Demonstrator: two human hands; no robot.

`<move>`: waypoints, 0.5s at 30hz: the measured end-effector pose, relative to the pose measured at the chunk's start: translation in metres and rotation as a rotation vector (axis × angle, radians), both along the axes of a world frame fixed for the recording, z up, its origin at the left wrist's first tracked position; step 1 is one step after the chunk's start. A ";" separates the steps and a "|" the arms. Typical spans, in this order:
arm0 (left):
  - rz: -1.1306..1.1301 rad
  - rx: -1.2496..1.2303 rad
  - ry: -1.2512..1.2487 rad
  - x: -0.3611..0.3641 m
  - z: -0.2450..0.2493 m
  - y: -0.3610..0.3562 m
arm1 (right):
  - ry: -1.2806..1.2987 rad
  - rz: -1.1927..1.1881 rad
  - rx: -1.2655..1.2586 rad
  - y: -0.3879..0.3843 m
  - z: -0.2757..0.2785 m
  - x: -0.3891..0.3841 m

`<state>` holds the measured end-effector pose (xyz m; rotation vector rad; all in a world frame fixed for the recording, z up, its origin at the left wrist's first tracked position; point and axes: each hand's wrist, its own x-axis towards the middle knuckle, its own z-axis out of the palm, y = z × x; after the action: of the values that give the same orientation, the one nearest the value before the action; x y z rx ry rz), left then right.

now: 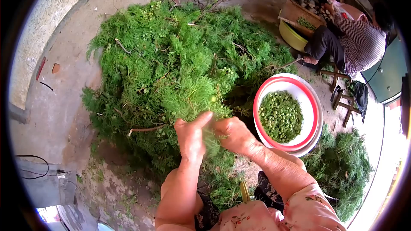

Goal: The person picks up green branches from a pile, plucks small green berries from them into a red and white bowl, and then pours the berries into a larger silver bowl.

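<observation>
My left hand [191, 137] is closed around a feathery green evergreen branch [190, 96], whose foliage fans out beyond my thumb. Close beside it, my right hand [233, 133] has its fingers curled in at the same foliage, slightly blurred. What lies inside the right fingers is hidden. Under and beyond both hands spreads a large heap of cut evergreen branches [132, 68], with small round green cones showing among the leaves. Right of my right hand stands a white basin with a red rim [314, 117], holding a mound of small green cones [280, 117].
At the upper right another person [361, 38] sits low near a yellow basin [291, 36] and a woven tray [299, 15]. A wooden stool [346, 105] stands behind them. More cut branches [342, 167] lie at the lower right. A curved wall edge [51, 21] runs along the left.
</observation>
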<state>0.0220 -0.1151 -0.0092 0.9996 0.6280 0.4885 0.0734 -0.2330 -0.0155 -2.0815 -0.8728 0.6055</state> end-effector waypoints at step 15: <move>-0.344 -0.031 0.117 -0.002 0.001 -0.004 | 0.486 -0.380 0.432 -0.011 0.002 0.031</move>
<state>0.0200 -0.1189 -0.0078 1.0865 0.5511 0.1172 0.1047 -0.2440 -0.0140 -1.5525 -0.2826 0.6125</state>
